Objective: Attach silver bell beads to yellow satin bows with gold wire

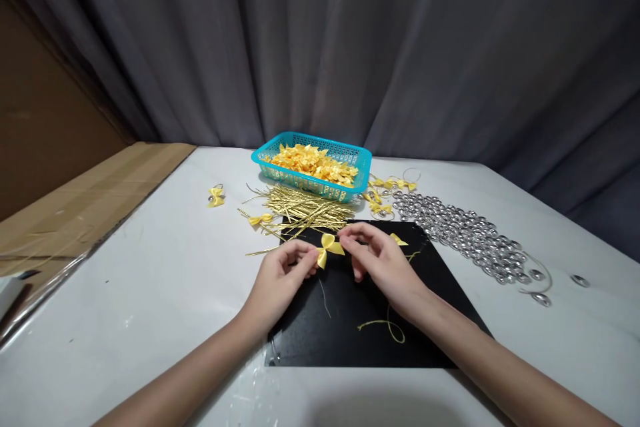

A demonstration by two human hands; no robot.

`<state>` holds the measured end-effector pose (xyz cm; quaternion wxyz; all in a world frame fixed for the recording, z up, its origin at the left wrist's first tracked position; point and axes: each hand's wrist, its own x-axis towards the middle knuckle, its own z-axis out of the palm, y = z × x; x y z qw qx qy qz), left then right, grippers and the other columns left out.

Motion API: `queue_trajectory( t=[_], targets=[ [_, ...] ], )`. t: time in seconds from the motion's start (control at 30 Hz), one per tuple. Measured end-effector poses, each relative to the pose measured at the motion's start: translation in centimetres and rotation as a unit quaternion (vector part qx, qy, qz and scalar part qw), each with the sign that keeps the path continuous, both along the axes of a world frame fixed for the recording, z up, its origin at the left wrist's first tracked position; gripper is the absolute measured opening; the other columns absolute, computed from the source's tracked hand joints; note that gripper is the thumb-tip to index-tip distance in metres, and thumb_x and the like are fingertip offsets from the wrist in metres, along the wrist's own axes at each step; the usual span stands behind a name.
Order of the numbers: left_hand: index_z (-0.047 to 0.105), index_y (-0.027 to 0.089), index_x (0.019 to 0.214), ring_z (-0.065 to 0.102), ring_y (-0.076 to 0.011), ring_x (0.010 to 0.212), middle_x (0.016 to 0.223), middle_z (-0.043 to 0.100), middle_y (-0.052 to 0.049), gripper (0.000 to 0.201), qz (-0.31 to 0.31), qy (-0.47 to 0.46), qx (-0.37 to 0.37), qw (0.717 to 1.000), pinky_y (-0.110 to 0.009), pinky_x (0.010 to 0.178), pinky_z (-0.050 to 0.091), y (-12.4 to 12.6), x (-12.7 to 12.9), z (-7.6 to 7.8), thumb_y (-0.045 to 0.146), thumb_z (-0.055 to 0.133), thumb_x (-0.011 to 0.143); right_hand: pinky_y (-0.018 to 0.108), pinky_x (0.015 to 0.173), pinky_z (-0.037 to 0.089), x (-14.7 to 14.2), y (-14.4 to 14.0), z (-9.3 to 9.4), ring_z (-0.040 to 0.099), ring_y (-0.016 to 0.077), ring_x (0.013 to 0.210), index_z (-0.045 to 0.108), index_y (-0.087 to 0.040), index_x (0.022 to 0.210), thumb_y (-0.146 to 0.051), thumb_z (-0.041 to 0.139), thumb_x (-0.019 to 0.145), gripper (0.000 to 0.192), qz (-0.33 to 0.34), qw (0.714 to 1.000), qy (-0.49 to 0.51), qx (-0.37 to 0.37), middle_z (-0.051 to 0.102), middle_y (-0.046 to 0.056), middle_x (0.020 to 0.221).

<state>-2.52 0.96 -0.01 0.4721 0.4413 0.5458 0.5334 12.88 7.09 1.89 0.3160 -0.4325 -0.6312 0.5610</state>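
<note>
Grey curtain point(320, 47) at the back, white table point(150, 280) below, and here's the black mat point(320, 340), with the action right above its far part! Beyond it sits the teal basket point(365, 161), heaped with yellow bows point(315, 163). Silver beads point(465, 233) sprawl off to the right, no container around them, and gold ties point(307, 209) lie in a loose heap before the basket. Now the hands: the left hand point(277, 277) is closed in a pinch on one side of a bow point(326, 247); the right hand point(383, 263) has thumb and forefinger drawn close together just beside the other side. Anything between them? I can't tell. That bow is up over the mat, and this looks like the adjusting stage; the next move seems to call for a steady left pinch and precise right fingertips. Smallest of all, a thin strand point(379, 321) curls on the mat.
</note>
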Motion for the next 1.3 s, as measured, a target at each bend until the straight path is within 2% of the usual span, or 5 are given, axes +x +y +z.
queue_trajectory(
  t=[0.17,0.4,0.83,1.07,1.3],
  targets=[
    [0.062,0.016,0.077,0.055,-0.0122,0.064,0.069,0.061,0.000,0.016,-0.009,0.011,-0.002,1.000,-0.023,0.061,0.043,-0.2,0.0,0.3,0.031,0.064,0.074,0.017,0.044,0.040,0.5,0.4,0.4,0.046,0.0041,0.051,0.057,-0.017,0.103,-0.036,0.058,0.080,0.030,0.077,0.990,-0.023,0.114,0.057,0.003,0.089],
    [0.061,0.017,0.081,0.054,-0.0113,0.068,0.072,0.060,0.001,0.011,-0.056,0.027,0.021,0.998,-0.022,0.061,0.040,-0.5,-0.2,0.0,0.027,0.062,0.079,0.015,0.053,0.040,1.6,1.1,1.6,0.053,0.0061,0.064,0.065,-0.017,0.095,-0.020,0.053,0.086,0.015,0.212,0.916,-0.131,0.314,0.063,0.002,0.084],
    [0.064,0.017,0.086,0.059,-0.0126,0.068,0.074,0.065,-0.002,0.013,-0.134,0.111,0.056,0.983,-0.024,0.061,0.045,-0.1,-1.1,0.1,0.026,0.056,0.083,0.012,0.050,0.039,2.8,2.4,2.0,0.052,0.0022,0.047,0.062,-0.015,0.088,-0.027,0.053,0.088,0.016,0.317,0.903,-0.178,0.229,0.060,-0.004,0.062],
    [0.062,0.018,0.084,0.057,-0.0126,0.068,0.077,0.064,-0.002,0.015,-0.195,0.368,0.139,0.898,-0.025,0.064,0.044,-0.2,-2.2,0.3,0.023,0.048,0.089,0.012,0.050,0.039,2.6,2.2,1.9,0.054,0.0037,0.049,0.056,-0.016,0.087,-0.029,0.049,0.090,0.016,0.334,0.904,-0.194,0.186,0.056,-0.004,0.061],
    [0.058,0.020,0.088,0.052,-0.0106,0.062,0.080,0.060,0.001,0.011,-0.212,0.384,0.118,0.891,-0.022,0.057,0.040,-0.4,-2.1,0.5,0.025,0.048,0.089,0.012,0.051,0.039,2.7,2.1,1.9,0.052,0.0029,0.049,0.055,-0.016,0.087,-0.030,0.047,0.091,0.016,0.345,0.903,-0.174,0.186,0.056,-0.004,0.062]
  ],
)
